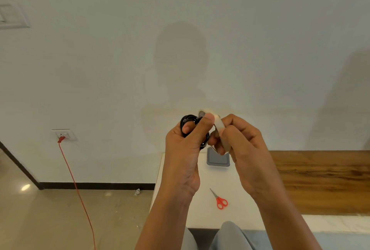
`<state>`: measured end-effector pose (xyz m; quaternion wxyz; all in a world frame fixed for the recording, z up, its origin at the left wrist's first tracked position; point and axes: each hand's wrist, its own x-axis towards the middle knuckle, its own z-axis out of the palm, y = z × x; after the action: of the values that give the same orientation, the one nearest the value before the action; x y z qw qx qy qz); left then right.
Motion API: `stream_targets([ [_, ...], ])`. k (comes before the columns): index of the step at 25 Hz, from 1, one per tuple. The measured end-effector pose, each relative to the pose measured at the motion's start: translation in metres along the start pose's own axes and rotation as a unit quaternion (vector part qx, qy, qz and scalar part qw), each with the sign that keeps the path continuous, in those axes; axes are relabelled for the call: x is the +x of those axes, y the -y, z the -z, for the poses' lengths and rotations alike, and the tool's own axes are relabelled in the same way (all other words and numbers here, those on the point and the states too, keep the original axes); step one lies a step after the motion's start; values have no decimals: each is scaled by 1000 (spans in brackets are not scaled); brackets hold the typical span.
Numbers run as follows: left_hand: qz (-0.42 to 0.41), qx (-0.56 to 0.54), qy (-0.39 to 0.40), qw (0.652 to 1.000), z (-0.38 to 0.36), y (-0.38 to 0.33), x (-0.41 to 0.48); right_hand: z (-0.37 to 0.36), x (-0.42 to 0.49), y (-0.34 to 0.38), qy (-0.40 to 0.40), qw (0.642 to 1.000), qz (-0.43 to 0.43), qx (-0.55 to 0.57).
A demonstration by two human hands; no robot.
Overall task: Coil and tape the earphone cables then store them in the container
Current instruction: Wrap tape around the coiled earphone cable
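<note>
Your left hand (183, 149) grips the coiled black earphone cable (183, 123), with the thumb pressed across the coil. Your right hand (242, 145) pinches a pale beige strip of tape (219, 126) that meets the coil. Below them on the white tabletop (200, 209) sit a grey square container (217, 160) and, nearer you, red-handled scissors (220, 201).

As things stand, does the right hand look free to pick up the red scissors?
Probably not yet. The scissors lie uncovered on the white table below, but the right hand pinches a tape strip at the black cable coil that the left hand holds; it would have to release first.
</note>
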<state>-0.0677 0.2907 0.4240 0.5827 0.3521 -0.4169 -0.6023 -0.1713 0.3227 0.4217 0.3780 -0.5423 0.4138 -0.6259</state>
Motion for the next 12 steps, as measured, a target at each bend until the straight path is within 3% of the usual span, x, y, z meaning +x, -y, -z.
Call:
stream_targets([
  [7,-29,-33,-18,999,3,0,0,-1,-1,-4,15,999,7,-41],
  [12,-163,111,-44,979,2,1,-9,2,5,-3,-11,1000,2,-11],
])
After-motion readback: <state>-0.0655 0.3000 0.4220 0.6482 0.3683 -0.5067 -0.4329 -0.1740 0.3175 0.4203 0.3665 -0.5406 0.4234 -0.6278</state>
